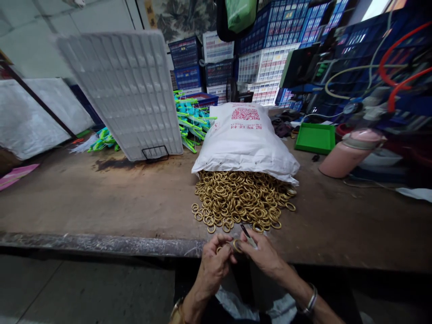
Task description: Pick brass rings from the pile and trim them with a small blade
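Left hand (213,265), right hand (263,257) tight on ring (237,245)

Brass-looking metal rings (241,198), shiny and smooth, same for the single ring (237,245) up front. Thin tool (247,235), dull metal-ish. Woven plastic sack (245,139), white, faint sheen. Worn matt wood-look table (111,198), stained, rough. Ribbed white plastic tray (128,90), dull. Glossy green plastic tray (314,137).

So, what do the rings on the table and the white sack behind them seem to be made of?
Rings: probably brass or brass-coloured metal; dull gold with a slight shine.
Sack: likely woven plastic; white, matte and creased, with red print.
One ring, pinched between the left hand and the right hand, looks the same.
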`<state>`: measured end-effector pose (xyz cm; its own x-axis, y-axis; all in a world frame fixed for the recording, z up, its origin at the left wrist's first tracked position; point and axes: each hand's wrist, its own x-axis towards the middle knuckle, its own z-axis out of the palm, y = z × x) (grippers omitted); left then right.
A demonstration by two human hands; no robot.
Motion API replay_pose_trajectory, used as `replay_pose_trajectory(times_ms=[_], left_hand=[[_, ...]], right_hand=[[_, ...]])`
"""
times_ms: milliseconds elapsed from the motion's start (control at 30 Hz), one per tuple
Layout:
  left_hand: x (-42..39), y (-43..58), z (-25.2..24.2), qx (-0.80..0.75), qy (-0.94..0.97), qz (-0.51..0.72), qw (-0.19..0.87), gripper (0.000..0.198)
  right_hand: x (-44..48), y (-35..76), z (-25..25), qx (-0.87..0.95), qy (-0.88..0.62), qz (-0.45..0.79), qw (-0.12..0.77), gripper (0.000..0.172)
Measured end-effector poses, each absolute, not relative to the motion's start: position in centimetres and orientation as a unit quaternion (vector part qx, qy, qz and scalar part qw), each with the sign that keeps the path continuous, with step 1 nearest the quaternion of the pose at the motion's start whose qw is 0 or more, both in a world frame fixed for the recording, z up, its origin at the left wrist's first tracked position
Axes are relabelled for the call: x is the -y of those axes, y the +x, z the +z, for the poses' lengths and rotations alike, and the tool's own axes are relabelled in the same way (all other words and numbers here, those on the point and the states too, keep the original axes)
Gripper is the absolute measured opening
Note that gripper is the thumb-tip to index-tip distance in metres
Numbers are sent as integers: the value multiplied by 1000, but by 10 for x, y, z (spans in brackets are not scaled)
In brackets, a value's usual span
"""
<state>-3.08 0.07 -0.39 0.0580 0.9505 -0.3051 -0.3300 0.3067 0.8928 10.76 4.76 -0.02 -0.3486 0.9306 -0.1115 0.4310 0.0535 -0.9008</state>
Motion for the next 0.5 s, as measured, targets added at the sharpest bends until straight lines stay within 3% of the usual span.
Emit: replay_pose_trajectory(times_ms=[267,500], left_hand=[[-1,-29,4,-494,435,498,564,23],[2,-31,6,-476,450,474,588,24]], right_hand=[[-43,104,-4,583,-483,603,251,17],[-36,99,4,497,-477,699,193,15]])
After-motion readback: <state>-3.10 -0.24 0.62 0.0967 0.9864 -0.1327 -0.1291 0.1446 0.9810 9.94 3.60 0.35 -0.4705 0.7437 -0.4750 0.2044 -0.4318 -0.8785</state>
